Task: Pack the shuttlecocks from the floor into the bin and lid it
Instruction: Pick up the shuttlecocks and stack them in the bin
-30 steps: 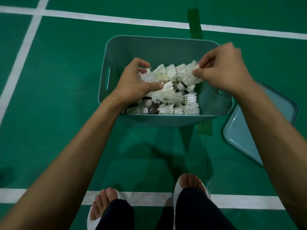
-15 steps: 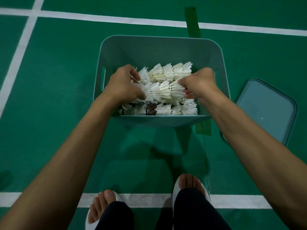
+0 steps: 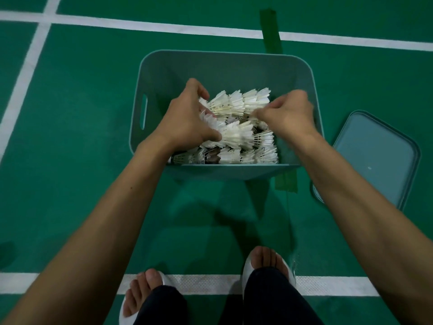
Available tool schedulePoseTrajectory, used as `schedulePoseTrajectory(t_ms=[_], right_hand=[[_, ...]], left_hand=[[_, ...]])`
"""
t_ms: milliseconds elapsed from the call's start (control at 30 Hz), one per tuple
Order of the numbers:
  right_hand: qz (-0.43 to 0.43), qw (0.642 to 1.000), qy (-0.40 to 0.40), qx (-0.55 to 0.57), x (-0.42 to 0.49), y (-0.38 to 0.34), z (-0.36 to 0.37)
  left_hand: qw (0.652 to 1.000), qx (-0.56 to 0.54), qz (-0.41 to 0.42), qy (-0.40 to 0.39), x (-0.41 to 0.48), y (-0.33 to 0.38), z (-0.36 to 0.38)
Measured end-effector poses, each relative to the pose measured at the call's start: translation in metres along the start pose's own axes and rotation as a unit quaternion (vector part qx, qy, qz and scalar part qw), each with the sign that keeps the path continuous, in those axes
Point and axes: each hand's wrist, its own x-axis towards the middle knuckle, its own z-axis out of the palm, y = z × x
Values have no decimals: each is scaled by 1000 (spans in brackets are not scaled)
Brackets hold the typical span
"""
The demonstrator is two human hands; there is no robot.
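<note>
Shuttlecocks (image 3: 239,137), gripped by the left hand (image 3: 187,120) (right hand (image 3: 290,113) blurred, hold untellable), are being settled in the bin (image 3: 222,55); the lid (image 3: 375,156) is likely needed next.

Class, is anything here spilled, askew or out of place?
Nothing stands out. The white feathered shuttlecocks lie inside the teal plastic bin, none seen on the green floor; the teal lid lies flat beside the bin, not yet fitted.
</note>
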Motion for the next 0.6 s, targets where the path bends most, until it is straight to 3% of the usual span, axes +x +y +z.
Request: schedulePoseTrajectory(t_ms=[33,100,167,233,367,433,533,600], right_hand=[[-62,998,-3,26,-7,-2,-4],[-194,975,-94,60,-24,-11,-9],[-285,941,-182,-5,-35,-20,-12],[-330,919,-201,-85,-38,-27,-14],[-360,900,-207,-135,-39,-35,-22],[-350,908,-189,-135,-34,-33,-26],[-304,938,-75,-147,-21,-20,-34],[-245,956,14,-161,-14,-11,-39]], left_hand=[[1000,-4,12,-4,0,4,-1],[999,-18,36,-30,0,13,0],[996,-28,60,-65,1,20,1],[991,-48,75,-96,3,22,-1],[987,-89,63,-119,4,17,-7],[983,-124,55,-125,3,13,-7],[987,-130,47,-79,4,7,-6],[998,-50,42,-10,3,2,-6]])
